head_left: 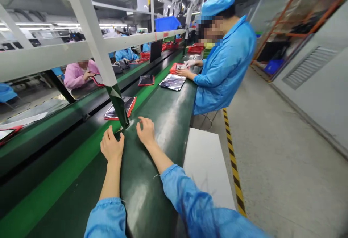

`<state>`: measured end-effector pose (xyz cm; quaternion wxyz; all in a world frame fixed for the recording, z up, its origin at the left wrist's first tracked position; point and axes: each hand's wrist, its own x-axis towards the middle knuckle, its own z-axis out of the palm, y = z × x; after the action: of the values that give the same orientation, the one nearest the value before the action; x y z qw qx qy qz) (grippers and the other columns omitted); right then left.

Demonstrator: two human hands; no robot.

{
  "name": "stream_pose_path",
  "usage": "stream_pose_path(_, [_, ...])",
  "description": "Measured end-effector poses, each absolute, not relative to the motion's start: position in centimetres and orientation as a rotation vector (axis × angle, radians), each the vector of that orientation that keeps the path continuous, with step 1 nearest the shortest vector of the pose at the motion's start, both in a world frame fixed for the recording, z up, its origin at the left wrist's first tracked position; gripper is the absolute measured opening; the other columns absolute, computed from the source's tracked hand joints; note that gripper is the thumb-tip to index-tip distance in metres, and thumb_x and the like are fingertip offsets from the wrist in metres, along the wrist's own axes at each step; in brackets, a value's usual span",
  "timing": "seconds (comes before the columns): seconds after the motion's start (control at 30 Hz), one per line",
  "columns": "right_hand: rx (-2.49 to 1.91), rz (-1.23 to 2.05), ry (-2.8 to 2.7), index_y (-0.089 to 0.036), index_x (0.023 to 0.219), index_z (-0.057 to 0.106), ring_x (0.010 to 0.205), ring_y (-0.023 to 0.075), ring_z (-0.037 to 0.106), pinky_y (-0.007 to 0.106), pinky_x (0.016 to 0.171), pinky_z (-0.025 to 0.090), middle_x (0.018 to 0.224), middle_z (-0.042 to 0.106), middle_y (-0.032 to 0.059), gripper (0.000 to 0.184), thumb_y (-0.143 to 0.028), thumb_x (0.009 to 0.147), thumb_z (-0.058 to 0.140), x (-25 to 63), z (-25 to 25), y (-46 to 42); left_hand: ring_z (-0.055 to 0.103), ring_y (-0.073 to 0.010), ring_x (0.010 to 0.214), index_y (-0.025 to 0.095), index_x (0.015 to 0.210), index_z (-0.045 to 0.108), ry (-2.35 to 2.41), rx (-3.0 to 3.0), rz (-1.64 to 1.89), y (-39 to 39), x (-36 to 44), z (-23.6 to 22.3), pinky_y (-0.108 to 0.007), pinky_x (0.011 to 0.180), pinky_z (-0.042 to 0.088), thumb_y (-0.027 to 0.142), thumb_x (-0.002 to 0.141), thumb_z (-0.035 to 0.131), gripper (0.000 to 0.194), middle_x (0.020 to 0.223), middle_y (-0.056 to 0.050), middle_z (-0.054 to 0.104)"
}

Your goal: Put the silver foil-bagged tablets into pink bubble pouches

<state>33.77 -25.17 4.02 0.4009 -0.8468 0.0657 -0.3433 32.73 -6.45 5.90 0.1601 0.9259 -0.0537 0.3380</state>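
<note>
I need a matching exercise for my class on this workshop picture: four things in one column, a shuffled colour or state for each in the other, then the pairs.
Things
1. left hand
2. post
3. bin
4. floor tape

Colours and states
A. striped yellow and black
B. white above, dark green at its foot
C. bare, with nothing visible in its grip
D. plain blue

Pairs: 1-C, 2-B, 3-D, 4-A

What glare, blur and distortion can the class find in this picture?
Head view: pale glare streaks the green bench beside the right hand; head view: that hand and the left hand look fairly sharp; head view: the shelf at upper right looks soft and slanted, perhaps from wide-angle stretching.
</note>
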Motion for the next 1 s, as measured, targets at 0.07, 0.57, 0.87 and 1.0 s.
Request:
stream_pose_path(0.07, [-2.174, -0.907, 0.224, -0.023, 0.153, 0.058, 0.131, 0.0290, 0.056, 0.045, 0.116, 0.040, 0.139, 0.067, 0.0127, 0.048, -0.029, 0.106, 0.054, 34.8, 3.8, -26.3, 0.064, -0.0411, 0.128, 0.012, 0.164, 0.044, -0.150, 2.654, 0.966, -5.0, 34.8, 6.3, -0.051, 0.101, 0.051, 0.055, 0.107, 0.052, 0.072, 0.147, -0.022, 0.063])
stream_pose_path(0.57, [-2.246, -0.933, 0.137, -0.021, 0.146, 0.064, 0.138, 0.0298, 0.056, 0.049, 0.123, 0.041, 0.151, 0.063, 0.0127, 0.049, -0.023, 0.098, 0.057, 39.1, 2.4, -29.2, 0.054, -0.0366, 0.141, 0.024, 0.139, 0.070, -0.739, 2.821, 0.828, -0.9, 49.1, 4.6, -0.065, 0.135, 0.014, 0.031, 0.104, 0.061, 0.037, 0.161, -0.013, 0.057])
stream_pose_path(0.87, [-2.236, -0.955, 0.147, -0.022, 0.143, 0.064, 0.136, 0.0275, 0.057, 0.048, 0.123, 0.039, 0.146, 0.065, 0.0110, 0.046, -0.019, 0.098, 0.058, 38.6, 3.2, -29.4, 0.066, -0.0313, 0.124, 0.021, 0.117, 0.075, -1.181, 2.775, 0.620, -3.1, 50.1, 4.2, -0.069, 0.135, 0.012, 0.025, 0.106, 0.044, 0.032, 0.133, -0.014, 0.074])
stream_pose_path(1.0, [-2.208, -0.959, 0.192, -0.025, 0.138, 0.066, 0.130, 0.0259, 0.061, 0.046, 0.120, 0.042, 0.137, 0.069, 0.0079, 0.041, -0.017, 0.099, 0.058, 38.6, 3.8, -30.0, 0.070, -0.0305, 0.113, 0.022, 0.107, 0.076, -1.118, 2.787, 0.473, -3.2, 51.0, 4.4, -0.062, 0.132, 0.028, 0.024, 0.101, 0.044, 0.032, 0.116, -0.013, 0.076])
